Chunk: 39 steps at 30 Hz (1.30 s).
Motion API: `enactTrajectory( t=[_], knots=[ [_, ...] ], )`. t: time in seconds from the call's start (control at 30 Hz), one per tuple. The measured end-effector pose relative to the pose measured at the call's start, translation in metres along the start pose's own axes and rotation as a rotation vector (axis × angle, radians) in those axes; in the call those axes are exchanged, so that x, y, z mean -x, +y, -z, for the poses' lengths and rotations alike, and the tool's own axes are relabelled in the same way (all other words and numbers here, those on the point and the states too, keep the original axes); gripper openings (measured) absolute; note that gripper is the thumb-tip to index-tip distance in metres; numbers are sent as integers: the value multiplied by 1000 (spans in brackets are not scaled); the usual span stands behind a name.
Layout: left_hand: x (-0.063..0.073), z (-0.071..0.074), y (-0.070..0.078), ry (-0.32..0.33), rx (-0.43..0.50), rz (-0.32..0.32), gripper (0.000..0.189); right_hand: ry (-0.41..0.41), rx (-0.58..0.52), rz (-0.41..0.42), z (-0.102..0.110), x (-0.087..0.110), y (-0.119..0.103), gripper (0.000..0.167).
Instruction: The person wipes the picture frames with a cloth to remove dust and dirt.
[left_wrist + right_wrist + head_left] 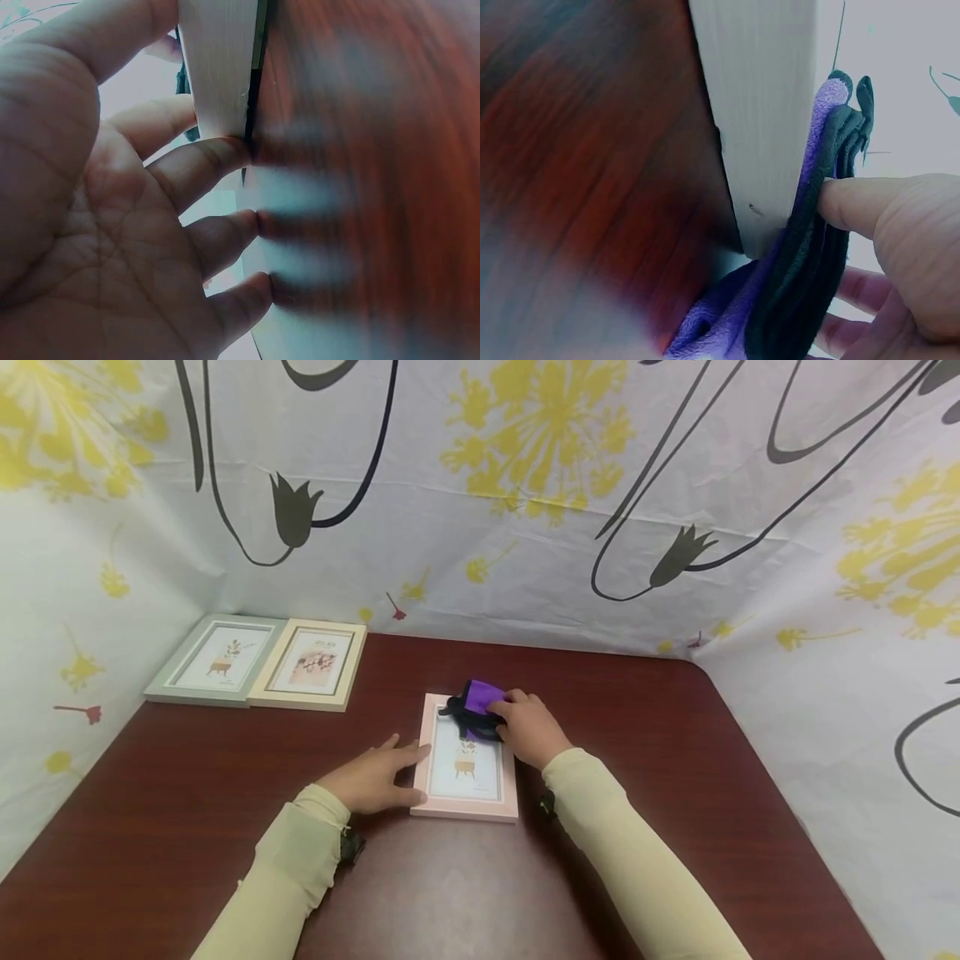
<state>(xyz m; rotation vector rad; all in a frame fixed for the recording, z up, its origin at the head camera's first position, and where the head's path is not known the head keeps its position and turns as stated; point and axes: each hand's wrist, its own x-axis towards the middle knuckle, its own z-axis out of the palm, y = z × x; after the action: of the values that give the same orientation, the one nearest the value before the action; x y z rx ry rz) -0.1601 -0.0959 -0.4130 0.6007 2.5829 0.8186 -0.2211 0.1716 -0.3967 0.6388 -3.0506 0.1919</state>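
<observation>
A pink picture frame [465, 812] lies flat on the dark red table, with a plant print behind its front. My left hand [375, 777] is spread beside it, thumb and fingertips touching its left edge; in the left wrist view, the other fingertips [247, 217] reach the tabletop. My right hand [532, 727] holds a folded purple cloth [483, 696] with black edging against the upper right of the frame. In the right wrist view the thumb [855, 204] presses on the cloth [799, 255], which hangs over the frame's pale side [761, 112].
At the table's back left, a grey-green frame [202, 695] and a cream frame [300, 700] lie side by side. A white patterned curtain [420, 527] borders the back and both sides of the table [637, 710].
</observation>
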Motion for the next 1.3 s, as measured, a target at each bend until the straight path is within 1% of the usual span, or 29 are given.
enactTrajectory(
  t=[0.17, 0.37, 0.53, 0.67, 0.8, 0.97, 1.23, 1.3],
  knots=[
    [1, 0, -1, -3, -3, -11, 77, -2, 52, 11, 0, -3, -6, 35],
    [2, 2, -1, -8, -11, -31, 76, -22, 131, 72, 1, -8, -17, 37],
    [3, 2, -1, -7, -6, -40, 76, -67, 153, 104, 3, -14, -27, 42],
    [2, 1, -3, 3, -3, -55, 76, -117, 136, 114, 4, -18, -35, 52],
    [0, -1, -4, 13, 7, -45, 78, -154, 114, 77, 6, -19, -40, 56],
    [-1, 0, -4, 22, 11, -37, 80, -162, 93, 21, 7, -17, -37, 53],
    [-1, -1, -3, 17, 17, -6, 81, -158, 58, -34, 16, -5, -16, 46],
    [-2, -2, -2, 16, 22, 12, 81, -154, 41, -47, 17, -3, -10, 45]
  ],
)
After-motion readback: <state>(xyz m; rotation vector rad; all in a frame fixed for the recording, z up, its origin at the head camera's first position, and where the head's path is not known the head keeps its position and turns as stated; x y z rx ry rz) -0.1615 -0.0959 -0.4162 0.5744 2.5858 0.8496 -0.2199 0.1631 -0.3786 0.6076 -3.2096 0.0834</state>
